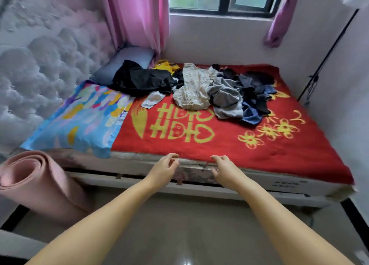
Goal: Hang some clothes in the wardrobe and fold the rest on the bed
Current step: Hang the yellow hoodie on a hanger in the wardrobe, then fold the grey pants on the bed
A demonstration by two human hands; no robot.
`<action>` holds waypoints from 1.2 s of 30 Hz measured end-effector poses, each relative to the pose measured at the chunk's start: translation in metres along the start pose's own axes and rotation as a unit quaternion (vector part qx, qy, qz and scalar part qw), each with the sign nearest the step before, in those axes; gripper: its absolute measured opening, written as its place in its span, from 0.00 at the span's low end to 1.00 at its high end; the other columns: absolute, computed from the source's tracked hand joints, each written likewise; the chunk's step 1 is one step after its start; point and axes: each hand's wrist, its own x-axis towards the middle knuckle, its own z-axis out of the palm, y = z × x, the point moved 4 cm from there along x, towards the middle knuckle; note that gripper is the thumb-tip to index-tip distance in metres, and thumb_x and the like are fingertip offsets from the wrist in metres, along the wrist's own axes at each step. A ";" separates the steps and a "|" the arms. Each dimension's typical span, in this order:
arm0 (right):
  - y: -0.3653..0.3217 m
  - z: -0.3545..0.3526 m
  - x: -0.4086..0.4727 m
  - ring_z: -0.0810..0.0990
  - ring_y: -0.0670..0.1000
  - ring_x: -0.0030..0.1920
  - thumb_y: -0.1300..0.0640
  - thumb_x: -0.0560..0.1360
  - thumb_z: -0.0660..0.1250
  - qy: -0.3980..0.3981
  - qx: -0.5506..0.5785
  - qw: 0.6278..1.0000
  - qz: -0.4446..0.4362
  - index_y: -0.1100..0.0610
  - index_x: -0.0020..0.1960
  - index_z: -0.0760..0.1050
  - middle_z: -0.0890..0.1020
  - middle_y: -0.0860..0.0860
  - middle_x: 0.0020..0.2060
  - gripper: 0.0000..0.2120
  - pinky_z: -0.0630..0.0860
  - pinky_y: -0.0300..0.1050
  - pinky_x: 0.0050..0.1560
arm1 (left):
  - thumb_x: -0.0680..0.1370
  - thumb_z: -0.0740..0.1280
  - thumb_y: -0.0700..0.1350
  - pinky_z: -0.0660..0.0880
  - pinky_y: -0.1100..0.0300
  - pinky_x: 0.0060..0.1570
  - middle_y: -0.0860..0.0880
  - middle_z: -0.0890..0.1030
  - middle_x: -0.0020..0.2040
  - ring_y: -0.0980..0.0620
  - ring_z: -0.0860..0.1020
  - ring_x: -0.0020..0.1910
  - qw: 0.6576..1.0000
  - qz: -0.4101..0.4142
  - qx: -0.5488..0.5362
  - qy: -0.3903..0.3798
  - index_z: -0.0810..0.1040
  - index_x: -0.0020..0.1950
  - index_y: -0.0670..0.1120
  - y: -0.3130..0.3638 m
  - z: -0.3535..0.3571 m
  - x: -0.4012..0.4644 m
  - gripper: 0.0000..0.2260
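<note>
Now the left hand [167,163] and right hand [221,164] hang loose and hold nothing, far from the clothes pile [201,89] on the bed [249,151], so one quick grab might drag several tangled clothes along.

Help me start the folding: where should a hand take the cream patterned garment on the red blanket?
Probably the cream patterned garment at its near rounded edge, coming from the bed's front side: that edge lies free on the red blanket, while its right side tucks against the grey garment.
</note>
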 end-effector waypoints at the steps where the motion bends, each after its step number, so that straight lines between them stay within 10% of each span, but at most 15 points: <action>1: 0.018 -0.008 0.002 0.73 0.51 0.45 0.53 0.82 0.55 0.003 0.004 1.000 0.011 0.52 0.76 0.55 0.61 0.56 0.72 0.24 0.75 0.45 0.43 | 0.83 0.55 0.54 0.69 0.60 0.55 0.52 0.73 0.64 0.57 0.72 0.58 1.000 0.007 0.003 -0.014 0.67 0.71 0.49 0.011 0.012 0.015 0.18; 11: 0.114 -0.050 0.055 0.68 0.45 0.34 0.53 0.82 0.55 0.009 0.034 0.995 0.096 0.51 0.76 0.56 0.63 0.55 0.70 0.23 0.70 0.42 0.33 | 0.83 0.56 0.53 0.67 0.62 0.53 0.52 0.74 0.63 0.57 0.72 0.57 0.994 0.050 0.010 -0.096 0.68 0.70 0.49 0.075 0.076 0.137 0.18; 36: 0.256 -0.136 0.337 0.72 0.56 0.65 0.54 0.81 0.57 -0.054 0.054 0.989 0.129 0.54 0.75 0.61 0.67 0.57 0.69 0.22 0.69 0.48 0.64 | 0.82 0.57 0.52 0.69 0.65 0.39 0.56 0.76 0.56 0.55 0.76 0.48 0.987 -0.061 0.035 -0.141 0.70 0.67 0.51 0.094 0.132 0.474 0.14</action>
